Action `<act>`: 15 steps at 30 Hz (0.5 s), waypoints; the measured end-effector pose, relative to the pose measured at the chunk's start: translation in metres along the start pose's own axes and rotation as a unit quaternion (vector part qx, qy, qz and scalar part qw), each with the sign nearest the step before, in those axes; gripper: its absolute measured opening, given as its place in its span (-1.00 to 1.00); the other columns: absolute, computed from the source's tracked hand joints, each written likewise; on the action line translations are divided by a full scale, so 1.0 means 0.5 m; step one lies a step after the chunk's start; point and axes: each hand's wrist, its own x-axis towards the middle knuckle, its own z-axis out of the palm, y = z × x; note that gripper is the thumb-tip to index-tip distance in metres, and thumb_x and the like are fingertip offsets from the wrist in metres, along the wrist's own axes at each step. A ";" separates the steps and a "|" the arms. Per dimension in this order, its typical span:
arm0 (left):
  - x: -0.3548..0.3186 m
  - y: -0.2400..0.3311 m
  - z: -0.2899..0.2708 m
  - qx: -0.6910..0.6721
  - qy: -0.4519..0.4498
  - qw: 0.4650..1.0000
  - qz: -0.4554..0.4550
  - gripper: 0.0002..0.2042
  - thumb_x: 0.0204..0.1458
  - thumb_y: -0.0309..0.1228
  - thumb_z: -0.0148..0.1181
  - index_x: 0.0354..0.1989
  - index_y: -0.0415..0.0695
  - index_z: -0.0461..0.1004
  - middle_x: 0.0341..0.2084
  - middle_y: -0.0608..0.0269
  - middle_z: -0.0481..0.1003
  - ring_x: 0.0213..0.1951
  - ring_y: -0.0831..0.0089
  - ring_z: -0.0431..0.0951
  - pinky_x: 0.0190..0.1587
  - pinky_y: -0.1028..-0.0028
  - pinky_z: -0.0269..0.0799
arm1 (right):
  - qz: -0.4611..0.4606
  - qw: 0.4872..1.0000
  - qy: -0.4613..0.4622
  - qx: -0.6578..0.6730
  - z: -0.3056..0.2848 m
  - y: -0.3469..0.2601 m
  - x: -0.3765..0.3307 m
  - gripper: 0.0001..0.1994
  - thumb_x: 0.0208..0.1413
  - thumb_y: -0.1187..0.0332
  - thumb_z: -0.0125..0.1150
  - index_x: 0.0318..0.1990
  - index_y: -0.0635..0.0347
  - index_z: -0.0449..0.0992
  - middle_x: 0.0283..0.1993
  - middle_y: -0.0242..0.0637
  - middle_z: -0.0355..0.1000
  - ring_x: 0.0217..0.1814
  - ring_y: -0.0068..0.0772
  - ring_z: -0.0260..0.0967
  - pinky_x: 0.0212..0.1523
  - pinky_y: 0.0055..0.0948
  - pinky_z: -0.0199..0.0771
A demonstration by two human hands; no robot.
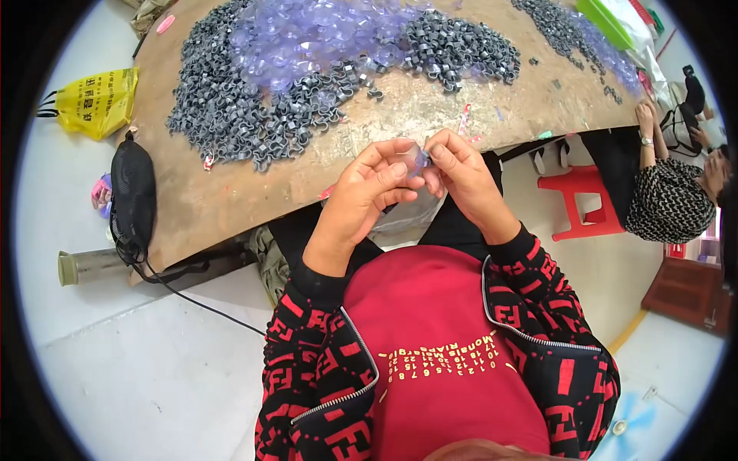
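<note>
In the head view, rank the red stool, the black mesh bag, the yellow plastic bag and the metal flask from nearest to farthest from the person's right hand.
From the right hand:
1. Red stool, just to its right on the floor.
2. Black mesh bag, far left, on the table's edge.
3. Yellow plastic bag and metal flask, both farther left still; too close to call between them.

Bare worktop (254,192) lies just beyond my hands; farther off, the grey clip heap (231,100) and clear pieces (307,34) block the way
</note>
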 end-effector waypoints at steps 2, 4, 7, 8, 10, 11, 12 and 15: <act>0.007 -0.012 -0.017 -0.012 0.001 1.000 -0.004 -0.74 0.04 -0.47 0.09 -0.08 -0.21 0.32 -0.30 0.23 0.43 -0.29 0.52 0.48 -0.26 0.57 0.46 | 0.000 1.000 -0.001 -0.013 0.002 0.001 0.002 -0.79 0.19 0.20 -0.04 -0.28 0.15 0.31 -0.56 -0.46 0.27 -0.55 -0.70 0.21 -0.54 -0.71 0.17; 0.010 -0.025 -0.034 -0.023 0.002 1.000 -0.006 -0.79 0.04 -0.47 0.09 -0.14 -0.19 0.34 -0.34 0.25 0.44 -0.30 0.54 0.49 -0.28 0.57 0.47 | -0.002 1.000 -0.003 -0.026 0.008 -0.002 0.001 -0.80 0.18 0.22 -0.02 -0.26 0.16 0.31 -0.53 -0.45 0.29 -0.52 -0.70 0.23 -0.54 -0.71 0.18; 0.012 -0.035 -0.045 -0.092 -0.003 0.996 0.000 -0.85 0.04 -0.48 0.09 -0.22 -0.16 0.34 -0.39 0.29 0.45 -0.33 0.56 0.50 -0.31 0.59 0.48 | -0.018 0.998 -0.028 -0.062 0.013 -0.007 0.000 -0.83 0.15 0.30 0.03 -0.21 0.18 0.32 -0.46 -0.44 0.32 -0.48 -0.70 0.25 -0.50 -0.71 0.21; 0.013 -0.038 -0.040 -0.098 0.003 0.995 -0.001 -0.86 0.04 -0.48 0.09 -0.23 -0.15 0.34 -0.40 0.29 0.45 -0.34 0.56 0.50 -0.32 0.59 0.49 | -0.023 0.997 -0.025 -0.066 0.012 -0.007 -0.002 -0.84 0.13 0.34 0.05 -0.20 0.19 0.32 -0.45 -0.44 0.32 -0.48 -0.70 0.25 -0.49 -0.71 0.23; 0.014 -0.040 -0.032 -0.105 0.010 0.994 -0.003 -0.86 0.04 -0.49 0.09 -0.23 -0.15 0.33 -0.40 0.30 0.45 -0.35 0.56 0.51 -0.32 0.60 0.49 | -0.028 0.997 -0.022 -0.070 0.010 -0.006 -0.005 -0.84 0.11 0.38 0.07 -0.19 0.20 0.32 -0.45 -0.44 0.33 -0.47 -0.70 0.25 -0.47 -0.71 0.24; 0.013 -0.039 -0.029 -0.107 0.016 0.994 -0.003 -0.87 0.04 -0.49 0.09 -0.24 -0.14 0.33 -0.40 0.30 0.45 -0.35 0.56 0.51 -0.31 0.60 0.50 | -0.033 0.997 -0.016 -0.074 0.011 -0.007 -0.006 -0.84 0.10 0.40 0.08 -0.19 0.21 0.32 -0.44 -0.44 0.33 -0.47 -0.71 0.25 -0.47 -0.71 0.25; 0.013 -0.038 -0.027 -0.109 0.022 0.994 -0.003 -0.87 0.04 -0.49 0.09 -0.24 -0.14 0.33 -0.41 0.30 0.45 -0.35 0.56 0.51 -0.30 0.60 0.50 | -0.038 0.996 -0.011 -0.079 0.012 -0.008 -0.007 -0.84 0.09 0.42 0.09 -0.19 0.22 0.32 -0.44 -0.45 0.33 -0.47 -0.71 0.25 -0.46 -0.71 0.25; 0.014 -0.045 -0.039 -0.120 0.005 0.993 -0.009 -0.88 0.05 -0.49 0.08 -0.25 -0.13 0.33 -0.40 0.29 0.45 -0.35 0.56 0.51 -0.29 0.59 0.50 | -0.078 0.987 -0.012 -0.142 0.018 -0.012 -0.010 -0.83 0.08 0.44 0.10 -0.19 0.23 0.34 -0.43 -0.44 0.34 -0.45 -0.72 0.26 -0.44 -0.72 0.26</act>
